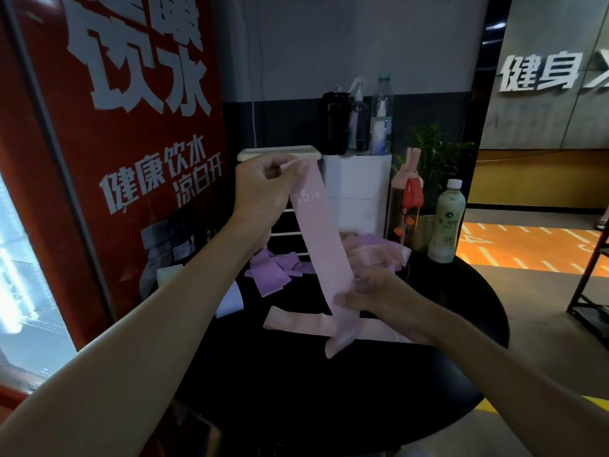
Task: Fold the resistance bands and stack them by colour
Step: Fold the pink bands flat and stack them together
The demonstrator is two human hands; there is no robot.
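I am observing a round black table (329, 407) nearest the camera. Over its middle, the right hand (379, 300) is pinching the lower part of a pink band (318, 232), and the band's loose tail is hanging past the fingers. That tail is crossing a second pink band (296, 323), which is lying flat on the table. The held band is running up and to the left, stretched straight, to the left hand (263, 186). That hand is gripping the top end between thumb and curled fingers, well above the table. Behind, folded purple bands (273, 273) are lying in a loose pile, with a crumpled pink heap (375, 255) to their right. At the far edge, a pale green bottle (446, 222) and a pink bottle (408, 199) are standing.
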